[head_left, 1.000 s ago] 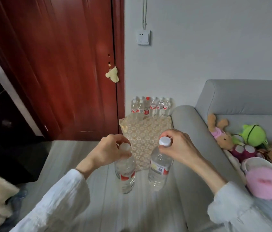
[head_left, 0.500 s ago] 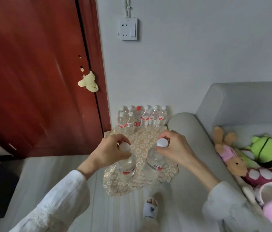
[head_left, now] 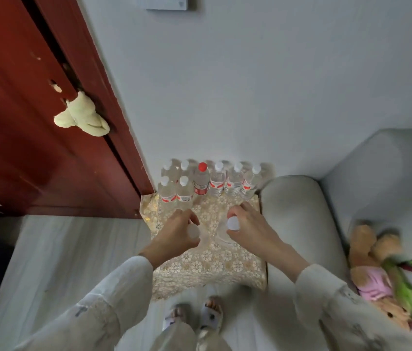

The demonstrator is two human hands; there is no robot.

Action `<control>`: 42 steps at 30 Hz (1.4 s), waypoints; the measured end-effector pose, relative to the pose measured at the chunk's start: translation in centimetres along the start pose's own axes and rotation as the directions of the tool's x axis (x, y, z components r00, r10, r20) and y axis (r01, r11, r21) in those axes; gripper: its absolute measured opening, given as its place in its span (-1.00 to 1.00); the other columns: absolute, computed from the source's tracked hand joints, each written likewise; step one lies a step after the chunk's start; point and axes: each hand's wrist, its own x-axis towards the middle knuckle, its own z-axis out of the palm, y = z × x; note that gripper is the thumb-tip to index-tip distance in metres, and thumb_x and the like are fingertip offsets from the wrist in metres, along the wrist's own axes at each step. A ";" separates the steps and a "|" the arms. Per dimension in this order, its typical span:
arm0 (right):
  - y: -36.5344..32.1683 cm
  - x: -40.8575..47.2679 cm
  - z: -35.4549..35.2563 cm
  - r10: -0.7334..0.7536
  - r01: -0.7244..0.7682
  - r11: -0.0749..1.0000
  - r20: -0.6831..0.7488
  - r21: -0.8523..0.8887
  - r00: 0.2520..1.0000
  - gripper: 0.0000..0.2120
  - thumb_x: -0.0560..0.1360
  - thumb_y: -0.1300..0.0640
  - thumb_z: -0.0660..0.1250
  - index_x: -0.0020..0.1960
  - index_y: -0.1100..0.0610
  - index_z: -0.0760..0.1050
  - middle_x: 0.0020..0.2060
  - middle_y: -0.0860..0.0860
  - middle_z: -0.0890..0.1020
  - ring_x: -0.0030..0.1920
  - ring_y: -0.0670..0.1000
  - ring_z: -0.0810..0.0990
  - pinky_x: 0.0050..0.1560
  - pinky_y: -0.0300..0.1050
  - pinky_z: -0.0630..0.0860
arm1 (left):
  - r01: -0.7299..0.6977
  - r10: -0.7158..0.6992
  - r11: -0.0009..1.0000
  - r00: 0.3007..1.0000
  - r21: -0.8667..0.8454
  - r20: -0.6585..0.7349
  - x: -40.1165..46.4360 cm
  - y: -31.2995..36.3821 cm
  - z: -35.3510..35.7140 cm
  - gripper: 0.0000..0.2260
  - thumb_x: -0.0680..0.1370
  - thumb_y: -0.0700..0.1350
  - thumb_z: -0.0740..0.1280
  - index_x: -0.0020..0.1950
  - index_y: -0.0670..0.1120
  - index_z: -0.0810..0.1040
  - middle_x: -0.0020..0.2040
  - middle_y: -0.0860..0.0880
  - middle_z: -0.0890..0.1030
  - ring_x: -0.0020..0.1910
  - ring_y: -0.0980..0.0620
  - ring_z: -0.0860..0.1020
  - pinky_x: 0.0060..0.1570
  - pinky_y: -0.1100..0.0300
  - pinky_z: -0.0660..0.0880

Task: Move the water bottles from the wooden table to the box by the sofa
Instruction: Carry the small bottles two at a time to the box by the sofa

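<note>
Looking straight down, we see little of the two clear plastic water bottles beyond their white caps: the left hand (head_left: 177, 235) curls round the neck of one bottle (head_left: 193, 231), the right hand (head_left: 246, 225) pinches the other bottle (head_left: 232, 223), and both bodies are foreshortened and blurred over the middle of the gold floral-covered box (head_left: 215, 259). Along its far edge, against the white wall (head_left: 250, 84), we count eight standing bottles (head_left: 201, 182), seven white-capped and one red-capped. The grey fabric sofa arm (head_left: 298, 219) flanks the box's right edge, the red wooden door (head_left: 35, 122) stands at left, and plush toys (head_left: 377, 269) are cut off at right.
</note>
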 end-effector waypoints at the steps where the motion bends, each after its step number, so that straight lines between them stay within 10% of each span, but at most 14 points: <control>1: 0.9 1.6 0.1 0.018 -0.018 1.000 0.008 0.005 1.000 -0.76 0.42 0.20 0.29 0.08 0.14 0.40 0.08 0.08 0.43 -0.01 0.09 0.47 -0.03 -0.14 0.38 | -0.008 0.008 1.000 1.000 0.007 -0.001 1.9 0.0 0.1 -0.70 0.32 -0.23 0.40 0.02 -0.12 0.46 -0.05 -0.05 0.44 -0.12 0.02 0.42 -0.31 0.40 0.31; 17: 9.1 19.8 5.4 0.147 -0.154 0.978 0.055 0.141 0.988 -0.68 0.37 0.43 0.22 0.04 0.14 0.37 0.06 0.06 0.38 -0.03 -0.03 0.38 -0.14 -0.29 0.29 | -0.202 0.145 0.938 0.967 0.280 0.210 22.3 -4.3 2.6 -0.72 0.40 -0.28 0.33 0.06 -0.14 0.39 0.12 -0.16 0.42 0.10 -0.11 0.38 0.03 0.09 0.42; 28: 9.7 22.6 7.4 0.094 -0.099 0.986 0.040 0.133 0.995 -0.68 0.44 0.37 0.26 0.15 0.14 0.40 0.23 0.10 0.38 0.27 0.05 0.37 0.25 -0.21 0.34 | -0.174 0.106 0.901 0.976 0.397 0.188 25.4 -6.0 4.1 -0.74 0.44 -0.31 0.24 0.10 -0.12 0.39 0.22 -0.13 0.38 0.23 -0.12 0.33 0.26 0.02 0.26; 42: 5.3 20.9 2.5 0.271 -0.289 0.910 0.102 0.298 0.957 -0.59 0.50 0.11 0.26 0.31 0.14 0.30 0.28 0.11 0.41 0.27 0.09 0.39 0.29 0.01 0.32 | -0.014 0.015 0.998 1.000 0.069 -0.014 20.4 -3.8 -0.3 -0.61 0.52 -0.13 0.26 0.32 -0.09 0.30 0.29 -0.13 0.39 0.20 -0.08 0.43 0.21 0.01 0.42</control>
